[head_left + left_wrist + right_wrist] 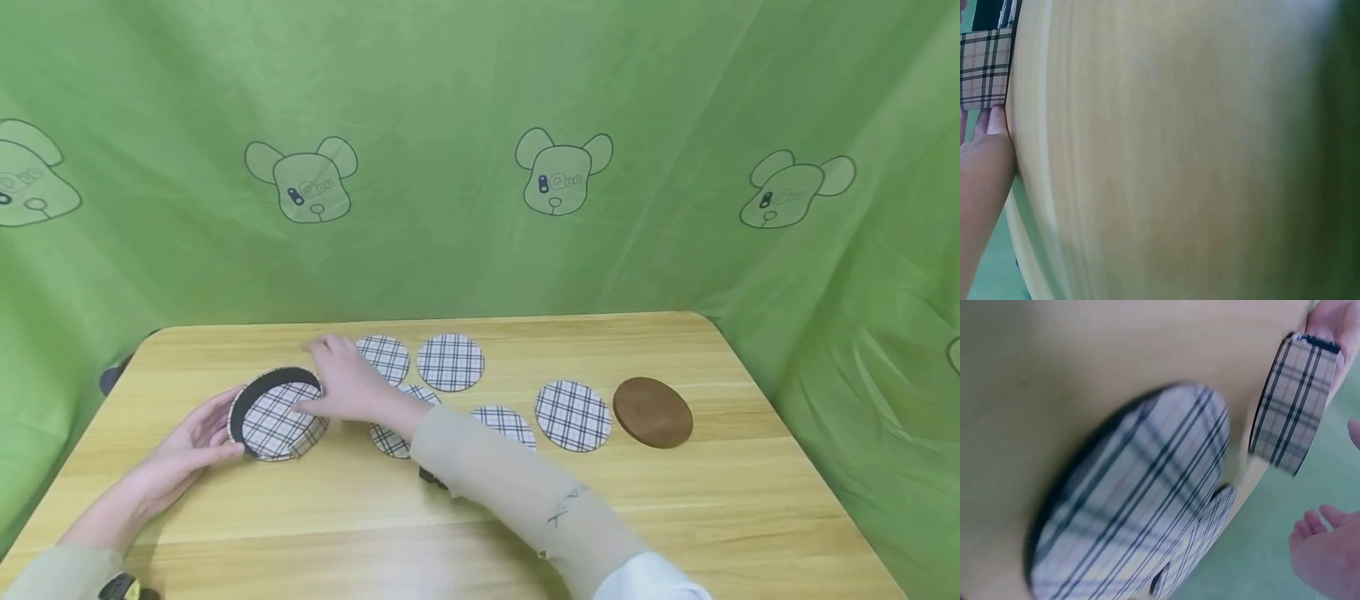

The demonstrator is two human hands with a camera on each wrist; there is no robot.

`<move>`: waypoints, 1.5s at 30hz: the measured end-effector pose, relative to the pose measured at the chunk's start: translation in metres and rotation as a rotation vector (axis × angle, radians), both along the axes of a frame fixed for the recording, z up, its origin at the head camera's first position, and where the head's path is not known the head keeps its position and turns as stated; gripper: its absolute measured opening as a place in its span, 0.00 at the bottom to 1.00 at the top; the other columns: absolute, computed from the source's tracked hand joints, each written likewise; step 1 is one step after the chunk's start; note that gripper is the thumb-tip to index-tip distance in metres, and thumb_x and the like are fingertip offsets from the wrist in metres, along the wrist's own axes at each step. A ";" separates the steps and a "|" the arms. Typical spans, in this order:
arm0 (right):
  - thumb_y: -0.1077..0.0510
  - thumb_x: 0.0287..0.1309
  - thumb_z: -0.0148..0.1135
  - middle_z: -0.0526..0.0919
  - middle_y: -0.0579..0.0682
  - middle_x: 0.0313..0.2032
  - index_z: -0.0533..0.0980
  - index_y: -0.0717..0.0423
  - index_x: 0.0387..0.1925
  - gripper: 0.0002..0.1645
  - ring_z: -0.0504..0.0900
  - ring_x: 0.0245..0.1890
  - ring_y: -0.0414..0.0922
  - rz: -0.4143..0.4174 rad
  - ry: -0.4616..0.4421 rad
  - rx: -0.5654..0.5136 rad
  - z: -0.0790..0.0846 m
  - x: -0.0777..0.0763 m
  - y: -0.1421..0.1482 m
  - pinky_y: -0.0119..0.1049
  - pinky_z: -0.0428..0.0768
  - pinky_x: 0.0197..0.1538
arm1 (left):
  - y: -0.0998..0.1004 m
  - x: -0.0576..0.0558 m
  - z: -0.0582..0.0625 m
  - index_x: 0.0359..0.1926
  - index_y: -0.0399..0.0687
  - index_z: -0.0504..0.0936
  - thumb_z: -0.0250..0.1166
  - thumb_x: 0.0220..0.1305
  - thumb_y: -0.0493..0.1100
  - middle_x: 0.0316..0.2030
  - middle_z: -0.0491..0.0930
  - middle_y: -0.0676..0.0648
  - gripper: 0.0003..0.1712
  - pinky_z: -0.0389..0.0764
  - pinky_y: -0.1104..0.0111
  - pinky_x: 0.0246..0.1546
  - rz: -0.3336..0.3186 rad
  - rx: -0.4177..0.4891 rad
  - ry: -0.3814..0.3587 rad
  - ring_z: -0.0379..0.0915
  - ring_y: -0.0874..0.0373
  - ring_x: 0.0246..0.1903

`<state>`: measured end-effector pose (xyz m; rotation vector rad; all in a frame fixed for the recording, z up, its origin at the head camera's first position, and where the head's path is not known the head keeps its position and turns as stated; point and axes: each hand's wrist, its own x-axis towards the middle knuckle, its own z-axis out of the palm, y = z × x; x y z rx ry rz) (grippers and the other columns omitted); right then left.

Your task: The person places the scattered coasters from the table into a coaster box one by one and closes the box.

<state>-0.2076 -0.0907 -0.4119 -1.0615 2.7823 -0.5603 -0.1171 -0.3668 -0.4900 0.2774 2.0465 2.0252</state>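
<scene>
In the head view my left hand (187, 446) holds a round plaid coaster holder (258, 388) by its left side, thumb at the near rim. The holder has a black inner wall and is tilted so its opening faces me, with a plaid disc (276, 421) inside. My right hand (347, 385) is at the holder's right side, thumb and fingers spread apart. From the right wrist, the right hand (1329, 553) shows with a gap between it and the holder's plaid outer wall (1294, 403). The left wrist view catches the left fingers (997, 120) beneath that wall.
Several round plaid coasters (452, 362) lie across the middle of the wooden table (720, 508), some partly covered by my right forearm (517, 483). A brown disc (652, 412) lies right of them. Green cloth (442, 258) hangs behind and at both sides.
</scene>
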 end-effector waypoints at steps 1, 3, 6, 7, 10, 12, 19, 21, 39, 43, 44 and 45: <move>0.36 0.62 0.74 0.66 0.53 0.78 0.60 0.55 0.81 0.57 0.65 0.79 0.49 0.006 -0.013 -0.018 0.001 -0.002 0.004 0.41 0.67 0.82 | 0.000 0.000 0.000 0.83 0.56 0.56 0.61 0.68 0.24 0.64 0.69 0.75 0.48 0.70 0.91 0.61 -0.002 0.001 0.001 0.69 0.85 0.62; 0.40 0.62 0.75 0.65 0.54 0.79 0.59 0.55 0.81 0.56 0.63 0.80 0.50 0.016 -0.037 -0.051 0.003 -0.007 0.012 0.43 0.65 0.83 | 0.000 0.001 0.000 0.82 0.55 0.56 0.61 0.68 0.24 0.64 0.69 0.74 0.48 0.71 0.91 0.61 -0.003 0.010 0.004 0.69 0.84 0.62; 0.43 0.62 0.76 0.64 0.55 0.79 0.59 0.55 0.81 0.55 0.62 0.80 0.51 0.022 -0.066 -0.101 0.004 -0.015 0.024 0.46 0.65 0.83 | 0.000 0.001 0.000 0.82 0.55 0.57 0.62 0.68 0.23 0.65 0.70 0.74 0.48 0.71 0.91 0.61 -0.004 0.017 0.013 0.70 0.83 0.63; 0.44 0.62 0.76 0.64 0.55 0.79 0.59 0.55 0.81 0.54 0.62 0.80 0.52 0.026 -0.073 -0.119 0.004 -0.018 0.028 0.47 0.65 0.83 | 0.000 0.001 0.000 0.83 0.54 0.56 0.62 0.68 0.23 0.65 0.70 0.74 0.48 0.71 0.91 0.61 -0.005 0.015 0.014 0.70 0.84 0.63; 0.47 0.62 0.76 0.65 0.56 0.78 0.60 0.56 0.81 0.54 0.64 0.79 0.53 0.037 -0.088 -0.160 0.004 -0.026 0.042 0.49 0.68 0.82 | 0.001 0.001 0.000 0.83 0.53 0.54 0.62 0.68 0.24 0.65 0.69 0.74 0.49 0.71 0.90 0.61 -0.005 0.008 0.011 0.69 0.84 0.63; 0.47 0.62 0.77 0.65 0.56 0.78 0.60 0.57 0.81 0.54 0.64 0.79 0.53 0.036 -0.097 -0.174 0.005 -0.031 0.051 0.49 0.68 0.82 | 0.001 0.001 0.001 0.84 0.51 0.52 0.62 0.68 0.24 0.65 0.69 0.74 0.50 0.71 0.90 0.61 -0.007 0.009 0.009 0.69 0.84 0.63; 0.50 0.61 0.77 0.63 0.56 0.79 0.61 0.56 0.80 0.53 0.61 0.81 0.54 0.020 -0.159 -0.223 0.008 -0.046 0.078 0.55 0.64 0.83 | -0.001 0.001 -0.001 0.84 0.51 0.53 0.61 0.68 0.23 0.64 0.70 0.75 0.50 0.71 0.90 0.61 -0.002 0.014 0.000 0.70 0.83 0.63; 0.50 0.61 0.78 0.63 0.57 0.80 0.61 0.56 0.80 0.53 0.60 0.81 0.55 0.016 -0.167 -0.229 0.009 -0.049 0.086 0.57 0.63 0.83 | -0.001 0.001 -0.001 0.84 0.51 0.52 0.61 0.68 0.23 0.64 0.70 0.75 0.50 0.71 0.90 0.61 0.003 0.007 -0.002 0.70 0.83 0.62; 0.54 0.57 0.80 0.68 0.56 0.78 0.66 0.55 0.78 0.51 0.62 0.80 0.56 -0.014 -0.182 -0.230 -0.008 -0.070 0.144 0.58 0.61 0.84 | -0.001 0.001 0.001 0.85 0.48 0.47 0.62 0.69 0.26 0.75 0.64 0.64 0.51 0.70 0.90 0.61 0.016 -0.047 -0.023 0.67 0.86 0.63; 0.53 0.56 0.80 0.69 0.56 0.77 0.67 0.54 0.77 0.50 0.63 0.79 0.56 -0.019 -0.198 -0.223 -0.013 -0.073 0.153 0.57 0.62 0.84 | -0.001 0.000 0.002 0.85 0.48 0.48 0.62 0.69 0.25 0.72 0.66 0.66 0.51 0.71 0.90 0.61 0.011 -0.025 -0.015 0.67 0.84 0.64; 0.53 0.56 0.81 0.69 0.56 0.77 0.67 0.54 0.77 0.50 0.64 0.79 0.56 -0.019 -0.198 -0.220 -0.014 -0.074 0.155 0.57 0.62 0.84 | -0.001 0.000 0.002 0.85 0.48 0.49 0.62 0.69 0.25 0.70 0.67 0.69 0.51 0.71 0.90 0.61 0.011 -0.016 -0.011 0.68 0.84 0.63; 0.53 0.55 0.81 0.69 0.56 0.77 0.67 0.55 0.77 0.51 0.64 0.79 0.56 -0.016 -0.197 -0.217 -0.015 -0.074 0.157 0.57 0.63 0.83 | -0.001 0.000 0.002 0.85 0.49 0.50 0.62 0.69 0.24 0.68 0.67 0.71 0.51 0.71 0.90 0.61 0.010 -0.009 -0.007 0.68 0.84 0.63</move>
